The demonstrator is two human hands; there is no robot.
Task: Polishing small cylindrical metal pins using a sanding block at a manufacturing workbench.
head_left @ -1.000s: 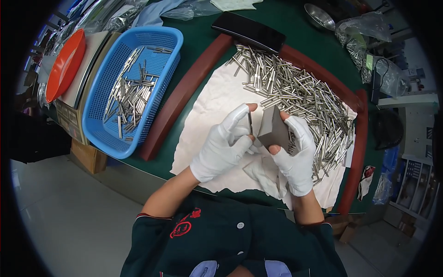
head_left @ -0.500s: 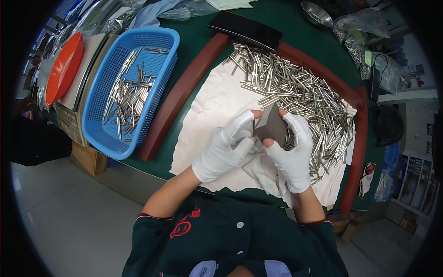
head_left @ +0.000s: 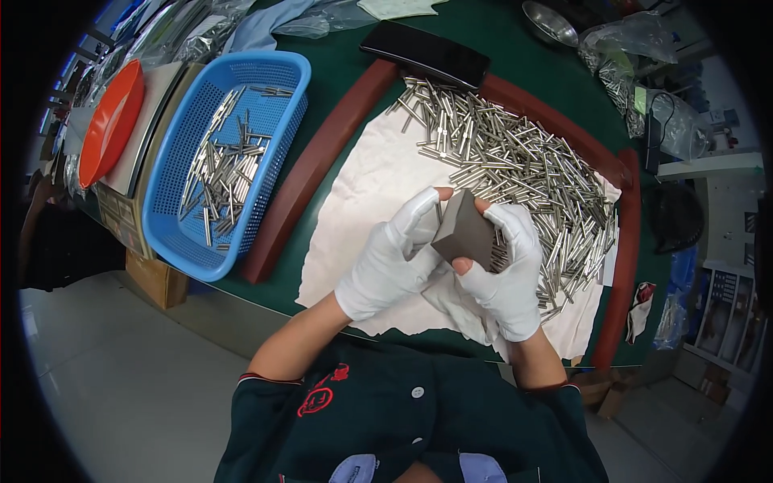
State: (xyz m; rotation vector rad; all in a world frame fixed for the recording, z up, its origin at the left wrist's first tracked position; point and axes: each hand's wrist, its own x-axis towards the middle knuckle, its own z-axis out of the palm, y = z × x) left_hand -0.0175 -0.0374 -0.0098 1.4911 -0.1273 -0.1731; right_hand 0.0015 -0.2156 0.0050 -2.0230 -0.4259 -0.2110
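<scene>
Both my hands wear white gloves with bare fingertips and meet over the white cloth. My right hand grips a dark grey rectangular block between thumb and fingers. My left hand is closed at the block's left side. A thin metal pin shows upright between its fingertips, close to the block; its lower part is hidden. Many loose metal pins lie heaped on the cloth beyond and right of my hands. A crumpled white cloth lies beneath my wrists.
A blue basket with some pins stands at left, beside an orange dish. Reddish-brown bars border the cloth. A black phone rests on the far bar. A metal bowl and plastic bags sit at far right.
The grey block has tilted and shifted slightly left and down in my right hand, showing more of its broad face. My left thumb tip is now hidden behind the block.
</scene>
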